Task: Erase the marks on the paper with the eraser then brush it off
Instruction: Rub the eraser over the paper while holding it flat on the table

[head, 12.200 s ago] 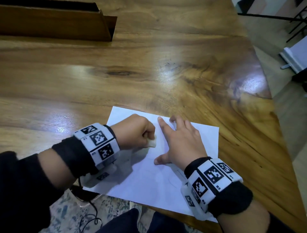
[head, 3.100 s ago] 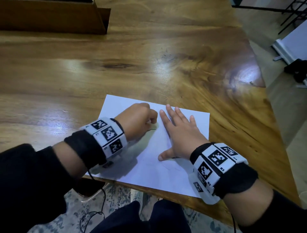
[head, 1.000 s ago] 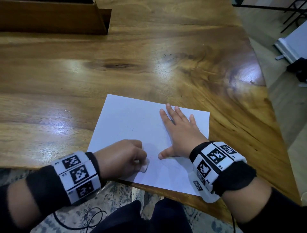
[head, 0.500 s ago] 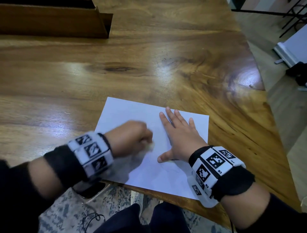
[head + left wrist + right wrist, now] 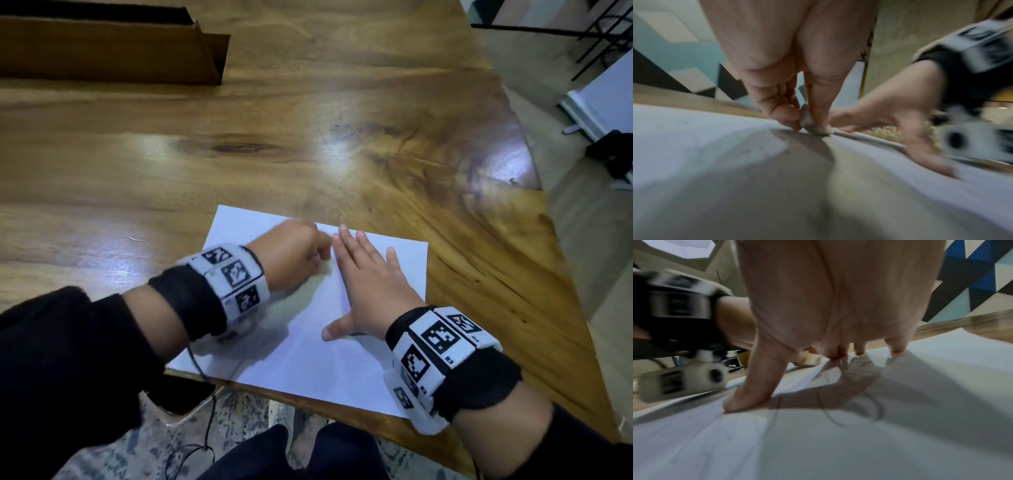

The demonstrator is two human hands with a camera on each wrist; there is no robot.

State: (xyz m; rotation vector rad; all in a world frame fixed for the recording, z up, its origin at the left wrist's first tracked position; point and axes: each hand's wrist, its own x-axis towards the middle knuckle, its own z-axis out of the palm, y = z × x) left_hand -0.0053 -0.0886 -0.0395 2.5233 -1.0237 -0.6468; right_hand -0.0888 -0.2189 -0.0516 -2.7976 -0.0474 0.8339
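A white sheet of paper (image 5: 308,346) lies at the near edge of the wooden table (image 5: 239,154). My left hand (image 5: 294,255) is blurred with motion near the sheet's far edge and pinches a small grey-white eraser (image 5: 812,123) between thumb and fingers, its tip on the paper (image 5: 694,129). My right hand (image 5: 371,291) lies flat on the sheet just right of the left hand, fingers spread and thumb out, pressing it down. Thin pencil lines (image 5: 828,404) run over the paper (image 5: 859,443) under the right palm.
A brown cardboard box (image 5: 109,51) lies at the table's far left. The table's right edge slants toward the floor, where a white object (image 5: 603,99) stands. My legs and a patterned rug (image 5: 239,421) show below the near edge.
My left hand, holding the eraser, has swept from the sheet's near edge up to its far edge beside the right fingertips. The right hand has stayed flat on the paper.
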